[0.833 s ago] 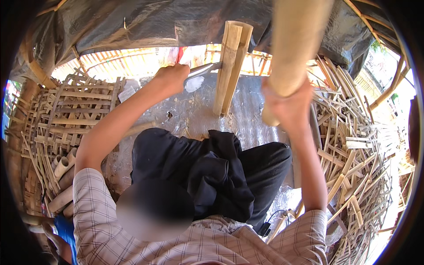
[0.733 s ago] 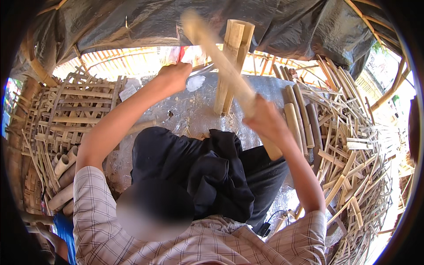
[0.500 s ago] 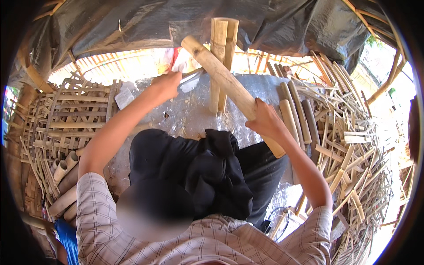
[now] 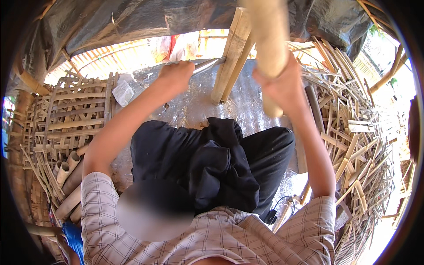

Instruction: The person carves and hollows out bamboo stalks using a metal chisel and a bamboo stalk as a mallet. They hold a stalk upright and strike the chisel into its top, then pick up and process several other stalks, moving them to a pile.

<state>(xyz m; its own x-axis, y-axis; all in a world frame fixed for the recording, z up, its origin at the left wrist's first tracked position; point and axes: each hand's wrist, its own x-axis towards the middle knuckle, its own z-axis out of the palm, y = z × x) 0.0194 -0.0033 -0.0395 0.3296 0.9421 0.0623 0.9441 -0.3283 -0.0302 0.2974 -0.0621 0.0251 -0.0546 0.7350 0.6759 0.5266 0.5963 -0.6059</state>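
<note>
My left hand is closed around the handle of a large knife, whose handle the fingers hide. Its blade points right and meets an upright split bamboo piece, which leans to the right with its lower end on the metal sheet. How deep the blade sits in the bamboo I cannot tell. In my right hand is a thick bamboo stick, gripped near its lower end and raised almost upright, close to the split piece's right side. Its upper part is blurred and runs out of the picture.
Shiny metal sheeting covers the floor ahead of my crossed legs. Woven bamboo lattices lie at left, above short bamboo tubes. Cut bamboo strips are heaped at right. A dark tarp hangs across the far side.
My right hand has swung the bamboo stick up, from a slant across the split piece to nearly upright at its right. The split bamboo now leans right. My left hand has shifted slightly right with the knife.
</note>
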